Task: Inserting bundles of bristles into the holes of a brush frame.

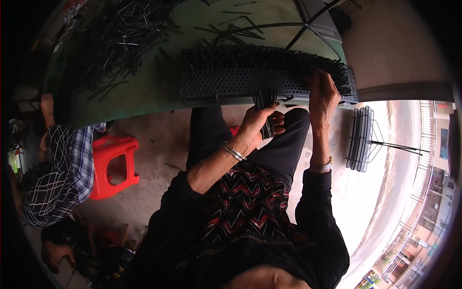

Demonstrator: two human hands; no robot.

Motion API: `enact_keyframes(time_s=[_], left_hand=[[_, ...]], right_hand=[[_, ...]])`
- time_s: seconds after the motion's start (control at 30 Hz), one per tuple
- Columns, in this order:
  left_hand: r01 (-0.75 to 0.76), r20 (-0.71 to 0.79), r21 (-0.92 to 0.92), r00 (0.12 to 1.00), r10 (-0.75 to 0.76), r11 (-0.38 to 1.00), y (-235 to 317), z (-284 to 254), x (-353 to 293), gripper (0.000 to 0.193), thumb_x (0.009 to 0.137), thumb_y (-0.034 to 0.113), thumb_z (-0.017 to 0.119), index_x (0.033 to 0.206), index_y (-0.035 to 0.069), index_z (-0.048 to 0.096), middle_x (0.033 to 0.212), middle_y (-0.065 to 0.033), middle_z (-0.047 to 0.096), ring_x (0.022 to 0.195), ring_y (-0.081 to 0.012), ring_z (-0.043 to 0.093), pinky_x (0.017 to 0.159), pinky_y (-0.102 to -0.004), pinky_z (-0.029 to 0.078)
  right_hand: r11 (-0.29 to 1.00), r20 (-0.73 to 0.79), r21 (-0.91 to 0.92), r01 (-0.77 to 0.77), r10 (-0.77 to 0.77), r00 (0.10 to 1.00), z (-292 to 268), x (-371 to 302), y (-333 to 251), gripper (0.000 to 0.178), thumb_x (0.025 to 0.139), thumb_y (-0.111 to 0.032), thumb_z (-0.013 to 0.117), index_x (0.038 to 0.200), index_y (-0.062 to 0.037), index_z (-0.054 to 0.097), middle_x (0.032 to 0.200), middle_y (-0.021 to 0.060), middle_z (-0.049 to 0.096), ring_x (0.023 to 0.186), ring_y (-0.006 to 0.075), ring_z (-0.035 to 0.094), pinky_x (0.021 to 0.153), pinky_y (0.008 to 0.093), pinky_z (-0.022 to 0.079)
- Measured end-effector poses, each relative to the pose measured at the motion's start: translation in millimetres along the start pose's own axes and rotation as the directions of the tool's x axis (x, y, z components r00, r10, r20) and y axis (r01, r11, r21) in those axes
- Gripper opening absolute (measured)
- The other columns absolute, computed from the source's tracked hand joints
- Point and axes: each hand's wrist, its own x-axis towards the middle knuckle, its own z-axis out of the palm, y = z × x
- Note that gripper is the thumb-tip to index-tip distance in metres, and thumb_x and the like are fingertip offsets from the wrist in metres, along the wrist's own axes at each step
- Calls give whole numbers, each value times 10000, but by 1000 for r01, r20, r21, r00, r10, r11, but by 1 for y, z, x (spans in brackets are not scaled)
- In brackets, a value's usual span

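Observation:
A long black tray with a honeycomb of round holes lies along the near edge of the green table. Thin black sticks stand packed upright in its far rows, while holes in the nearer rows show bare. My left hand is closed round a bundle of similar black sticks, held upright just in front of the tray. At the tray's right part, my right hand has its fingers pinched together among the standing sticks. Whatever is between those fingertips is hidden.
Loose black sticks lie heaped on the table's left side. Black curved rods cross behind the tray. A red plastic stool stands on the floor at left, beside another person's checked sleeve. A slatted rack stands at right.

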Motion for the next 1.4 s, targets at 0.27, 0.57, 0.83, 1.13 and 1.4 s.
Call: enact_keyframes(time_s=[0.27, 0.57, 0.83, 1.13, 1.4], left_hand=[[-13, 13, 49, 1000, 12, 999, 0, 2, -5, 219, 878, 227, 690, 948, 32, 621, 791, -100, 661, 697, -203, 672, 565, -335, 573], [-15, 29, 109, 1000, 12, 994, -1, 6, -10, 236, 863, 232, 710, 988, 35, 668, 808, -92, 679, 660, -170, 643, 524, -280, 491], [-75, 81, 143, 995, 64, 987, 1, 10, -20, 251, 865, 222, 707, 1029, 33, 686, 822, -80, 685, 682, -166, 645, 551, -276, 479], [-88, 104, 171, 992, 71, 981, 0, 14, -22, 246, 874, 246, 696, 1018, 47, 683, 860, -68, 700, 727, -180, 676, 575, -277, 486], [-52, 107, 212, 994, 29, 976, 2, 10, -18, 261, 881, 256, 688, 1012, 30, 678, 880, -86, 703, 772, -201, 698, 530, -290, 492]], right_hand=[[989, 126, -47, 140, -133, 983, -2, 8, 11, 141, 912, -107, 585, 1001, -62, 684, 868, 87, 667, 742, 196, 666, 666, 299, 504], [835, 203, -392, 388, -332, 921, 14, 16, 20, 216, 862, -219, 657, 1067, -174, 708, 972, 57, 594, 852, 260, 601, 700, 358, 476], [997, 431, 37, -63, 41, 902, -22, -9, -13, 317, 912, -288, 641, 1141, -69, 649, 939, 62, 624, 881, 159, 609, 743, 310, 482], [818, 701, 323, -477, 132, 701, -31, -20, -15, 197, 925, -129, 597, 1032, 32, 635, 776, 30, 608, 710, 95, 561, 645, 244, 462], [770, 731, 316, -554, 175, 660, -36, -17, -16, 154, 933, -127, 586, 987, 14, 617, 796, 43, 637, 725, 107, 606, 688, 257, 496]])
